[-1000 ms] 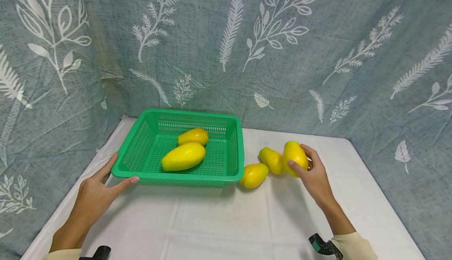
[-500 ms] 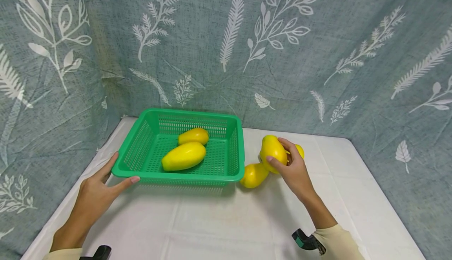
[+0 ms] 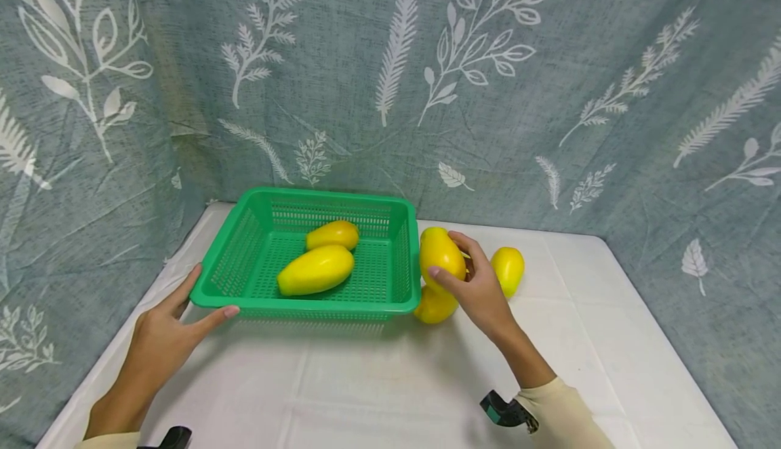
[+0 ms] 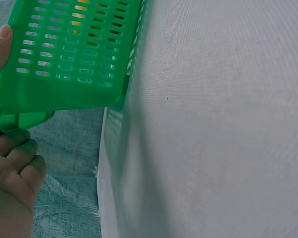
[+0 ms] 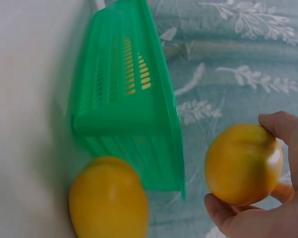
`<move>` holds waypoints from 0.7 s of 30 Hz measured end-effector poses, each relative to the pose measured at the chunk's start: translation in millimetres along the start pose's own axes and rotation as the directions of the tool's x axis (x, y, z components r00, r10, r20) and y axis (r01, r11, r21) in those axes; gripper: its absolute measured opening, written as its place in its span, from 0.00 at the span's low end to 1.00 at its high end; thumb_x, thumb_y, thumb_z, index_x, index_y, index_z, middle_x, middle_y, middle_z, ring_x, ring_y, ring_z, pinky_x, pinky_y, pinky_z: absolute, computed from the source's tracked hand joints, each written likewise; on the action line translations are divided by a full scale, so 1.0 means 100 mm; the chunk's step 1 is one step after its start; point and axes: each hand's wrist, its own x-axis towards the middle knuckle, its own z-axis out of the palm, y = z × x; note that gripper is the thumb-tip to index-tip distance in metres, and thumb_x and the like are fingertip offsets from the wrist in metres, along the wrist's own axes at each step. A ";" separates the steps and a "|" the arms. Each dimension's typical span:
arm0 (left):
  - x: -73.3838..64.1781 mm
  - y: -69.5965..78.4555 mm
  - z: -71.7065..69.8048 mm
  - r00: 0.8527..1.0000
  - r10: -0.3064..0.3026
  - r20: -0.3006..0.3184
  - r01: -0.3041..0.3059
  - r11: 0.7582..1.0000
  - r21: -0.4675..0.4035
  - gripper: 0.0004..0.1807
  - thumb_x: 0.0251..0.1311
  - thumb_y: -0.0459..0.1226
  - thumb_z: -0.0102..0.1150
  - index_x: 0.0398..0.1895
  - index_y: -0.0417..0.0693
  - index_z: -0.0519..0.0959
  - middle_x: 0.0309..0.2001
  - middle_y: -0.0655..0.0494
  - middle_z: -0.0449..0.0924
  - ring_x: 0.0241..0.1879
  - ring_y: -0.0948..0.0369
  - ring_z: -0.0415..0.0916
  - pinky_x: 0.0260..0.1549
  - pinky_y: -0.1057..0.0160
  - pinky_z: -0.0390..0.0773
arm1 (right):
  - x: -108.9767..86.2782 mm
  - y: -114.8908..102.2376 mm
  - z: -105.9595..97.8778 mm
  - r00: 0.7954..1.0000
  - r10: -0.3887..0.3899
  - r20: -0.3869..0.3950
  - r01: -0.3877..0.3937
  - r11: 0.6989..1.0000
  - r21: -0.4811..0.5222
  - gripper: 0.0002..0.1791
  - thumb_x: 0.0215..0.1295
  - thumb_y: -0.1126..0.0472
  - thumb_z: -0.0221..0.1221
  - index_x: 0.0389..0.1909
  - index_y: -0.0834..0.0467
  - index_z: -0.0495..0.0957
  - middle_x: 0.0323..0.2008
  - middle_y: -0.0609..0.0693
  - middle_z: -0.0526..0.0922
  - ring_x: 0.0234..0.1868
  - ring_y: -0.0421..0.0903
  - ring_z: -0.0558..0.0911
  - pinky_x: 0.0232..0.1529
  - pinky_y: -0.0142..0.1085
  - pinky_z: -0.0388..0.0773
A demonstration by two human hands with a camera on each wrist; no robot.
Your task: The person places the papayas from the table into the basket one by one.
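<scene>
My right hand (image 3: 482, 293) holds a yellow mango (image 3: 442, 258) between thumb and fingers, just outside the basket's right end. The right wrist view shows this held mango (image 5: 243, 163) raised above the table, level with the basket's rim. Below it, a second mango (image 3: 436, 308) sits on the table against the basket. My left hand (image 3: 167, 340) grips the front left corner of the green basket (image 3: 305, 305), thumb along the front rim. Seen from the left wrist, the fingers (image 4: 22, 153) curl under the rim. Inside the basket lie two mangoes, a larger one (image 3: 315, 270) in front of a smaller (image 3: 333, 234).
Another mango (image 3: 508, 271) lies on the table to the right, partly behind my right hand. A white cloth (image 3: 366, 388) covers the table. Grey-blue leaf-patterned curtains (image 3: 342, 96) stand close behind the table and at both sides.
My right hand has moved left with the mango, toward the basket's right end. The mango at the right has come into view. My left hand and the basket hold still.
</scene>
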 end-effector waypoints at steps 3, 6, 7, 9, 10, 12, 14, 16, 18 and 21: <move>-0.01 0.00 0.00 1.000 -0.007 -0.001 0.007 1.000 -0.001 0.56 0.67 0.59 0.69 0.87 0.64 0.44 0.83 0.36 0.51 0.74 0.23 0.57 0.55 0.28 0.69 | 0.01 -0.03 0.08 1.000 -0.001 0.019 0.001 1.000 0.008 0.40 0.71 0.53 0.68 0.80 0.47 0.62 0.72 0.55 0.70 0.64 0.58 0.80 0.63 0.51 0.80; -0.01 0.00 0.00 1.000 -0.010 0.000 0.010 1.000 -0.001 0.56 0.67 0.59 0.69 0.87 0.64 0.44 0.83 0.35 0.50 0.74 0.23 0.56 0.55 0.27 0.68 | 0.02 -0.06 0.16 0.999 0.005 0.040 -0.005 1.000 0.019 0.40 0.71 0.52 0.68 0.80 0.45 0.63 0.72 0.55 0.71 0.63 0.57 0.80 0.62 0.51 0.81; -0.01 0.00 0.00 1.000 -0.009 -0.002 0.009 1.000 0.000 0.56 0.67 0.59 0.69 0.87 0.63 0.44 0.83 0.35 0.50 0.74 0.22 0.56 0.55 0.27 0.68 | 0.03 -0.06 0.18 0.999 0.008 0.049 -0.009 1.000 0.023 0.40 0.71 0.52 0.68 0.80 0.45 0.62 0.72 0.54 0.71 0.63 0.57 0.80 0.61 0.50 0.82; -0.01 -0.01 0.00 1.000 -0.006 -0.008 0.006 1.000 0.001 0.56 0.67 0.58 0.70 0.87 0.62 0.44 0.82 0.34 0.51 0.73 0.22 0.57 0.56 0.26 0.68 | 0.03 -0.08 0.24 0.998 0.013 0.067 -0.015 0.999 0.034 0.40 0.71 0.51 0.68 0.80 0.45 0.62 0.72 0.55 0.71 0.63 0.57 0.80 0.60 0.49 0.82; -0.02 -0.02 0.00 1.000 -0.003 -0.012 0.003 1.000 0.002 0.56 0.66 0.58 0.70 0.87 0.62 0.45 0.82 0.34 0.51 0.73 0.22 0.58 0.55 0.26 0.69 | 0.03 -0.08 0.26 0.997 0.016 0.074 -0.019 0.999 0.041 0.40 0.71 0.51 0.68 0.81 0.44 0.62 0.72 0.55 0.72 0.63 0.57 0.80 0.60 0.49 0.82; -0.02 -0.02 0.01 1.000 0.004 -0.017 -0.004 1.000 0.004 0.56 0.66 0.58 0.71 0.87 0.61 0.45 0.82 0.34 0.52 0.72 0.21 0.58 0.54 0.27 0.70 | 0.04 -0.09 0.31 0.996 0.015 0.082 -0.019 0.999 0.049 0.41 0.71 0.50 0.68 0.81 0.45 0.62 0.73 0.54 0.70 0.65 0.56 0.79 0.61 0.50 0.82; -0.02 -0.02 0.01 1.000 0.014 -0.022 -0.014 1.000 0.007 0.56 0.66 0.57 0.71 0.87 0.60 0.45 0.82 0.34 0.52 0.71 0.21 0.59 0.53 0.28 0.71 | 0.04 -0.10 0.34 0.996 0.001 0.087 -0.006 0.998 0.057 0.42 0.70 0.50 0.69 0.81 0.47 0.61 0.75 0.55 0.69 0.69 0.57 0.77 0.65 0.52 0.79; -0.02 -0.02 0.01 1.000 0.019 -0.023 -0.019 1.000 0.009 0.56 0.67 0.57 0.71 0.87 0.60 0.45 0.82 0.34 0.52 0.71 0.21 0.59 0.52 0.29 0.71 | 0.03 -0.10 0.35 0.996 -0.013 0.093 0.006 0.997 0.074 0.44 0.70 0.49 0.70 0.82 0.50 0.61 0.78 0.56 0.66 0.73 0.58 0.74 0.69 0.53 0.76; -0.02 -0.01 0.02 0.999 0.021 -0.026 -0.020 1.000 0.018 0.56 0.67 0.58 0.70 0.87 0.60 0.46 0.82 0.35 0.53 0.71 0.21 0.59 0.50 0.31 0.72 | 0.03 -0.10 0.36 0.994 -0.029 0.101 0.020 0.996 0.088 0.45 0.70 0.49 0.70 0.82 0.53 0.60 0.79 0.57 0.64 0.77 0.59 0.70 0.73 0.53 0.72; -0.01 -0.01 0.01 1.000 0.019 -0.025 -0.018 1.000 0.023 0.56 0.67 0.58 0.70 0.87 0.60 0.46 0.82 0.35 0.53 0.71 0.21 0.60 0.50 0.32 0.72 | 0.02 -0.09 0.35 0.992 -0.041 0.117 0.028 0.993 0.112 0.46 0.70 0.50 0.70 0.83 0.54 0.58 0.80 0.59 0.63 0.78 0.60 0.68 0.74 0.53 0.71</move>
